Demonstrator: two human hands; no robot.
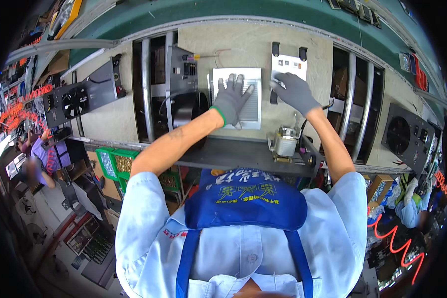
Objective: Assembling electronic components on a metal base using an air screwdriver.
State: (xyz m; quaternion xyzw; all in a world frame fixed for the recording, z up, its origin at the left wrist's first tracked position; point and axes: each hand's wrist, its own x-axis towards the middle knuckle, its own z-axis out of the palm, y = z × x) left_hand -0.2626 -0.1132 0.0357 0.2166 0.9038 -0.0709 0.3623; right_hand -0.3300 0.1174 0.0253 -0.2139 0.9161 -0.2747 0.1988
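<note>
My left hand (232, 99), in a grey glove with a green cuff, lies flat with fingers spread on a silver ribbed metal plate (255, 111). My right hand (295, 92), gloved in grey, reaches over the lower part of a white panel (289, 64). Its fingers are bent, and thumb and fingertips meet the panel's left edge; the palm side is hidden. The panel has small cut-outs on its face and black brackets (275, 48) at its corners.
Nearest me lies a long dark metal housing (223, 151) with a transformer-like part (285, 142) at its right end. Left of the ribbed plate stands a dark grey case (181, 69). Metal rollers (350, 94) flank the board. Green bins (121, 161) hold small parts at left. Other people work farther off.
</note>
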